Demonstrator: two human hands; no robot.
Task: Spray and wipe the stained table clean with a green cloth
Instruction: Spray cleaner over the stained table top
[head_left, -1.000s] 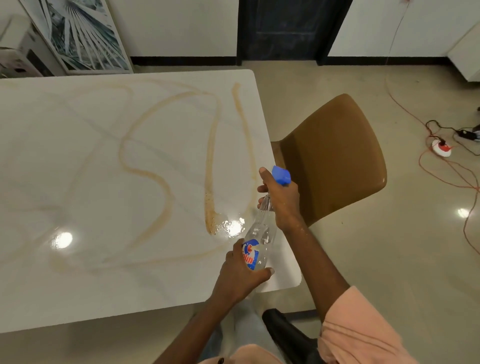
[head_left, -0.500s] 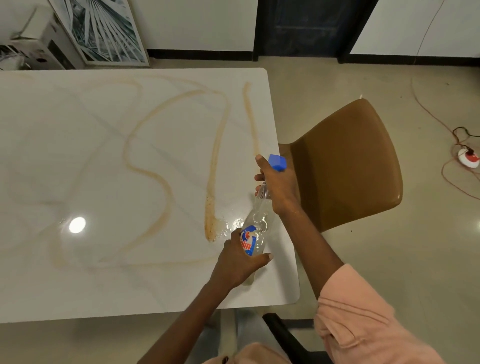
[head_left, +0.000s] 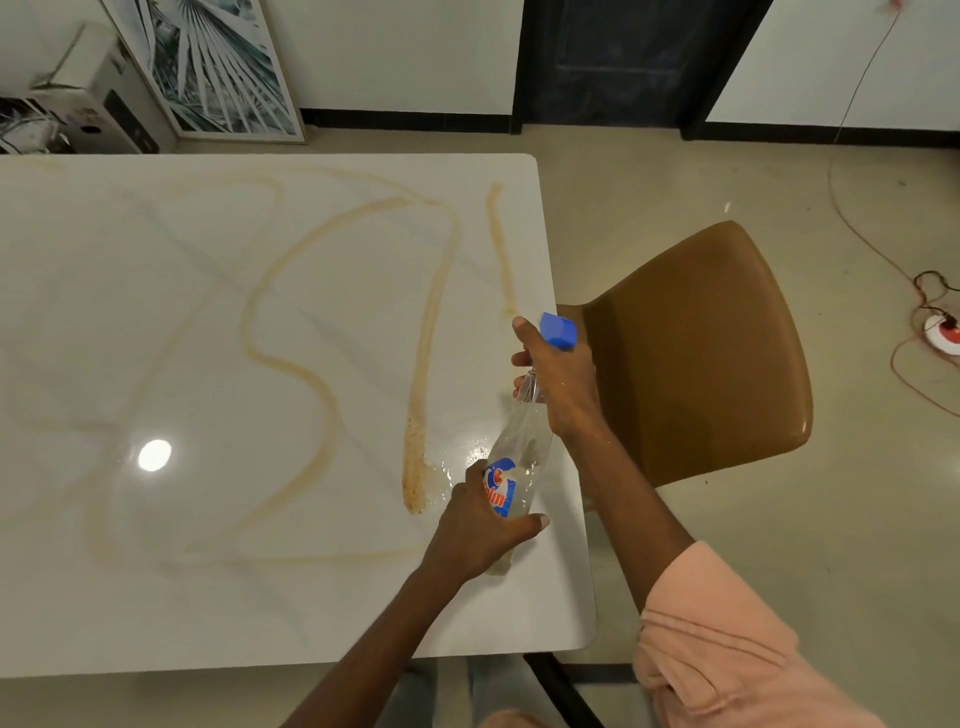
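Little had moved: bottle (head_left: 517, 457) stayed over table (head_left: 156, 597) edge. Left hand (head_left: 480, 530) gripped its base, right hand (head_left: 563, 384) wrapped the neck. Stain (head_left: 418, 395) unwiped; cloth unseen.

Bare forearms, pink sleeve (head_left: 727, 670) bunched above elbow

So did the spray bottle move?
No, hardly: the spray bottle still hangs at the edge of the table, just right of the stain, held by the left hand and right hand.
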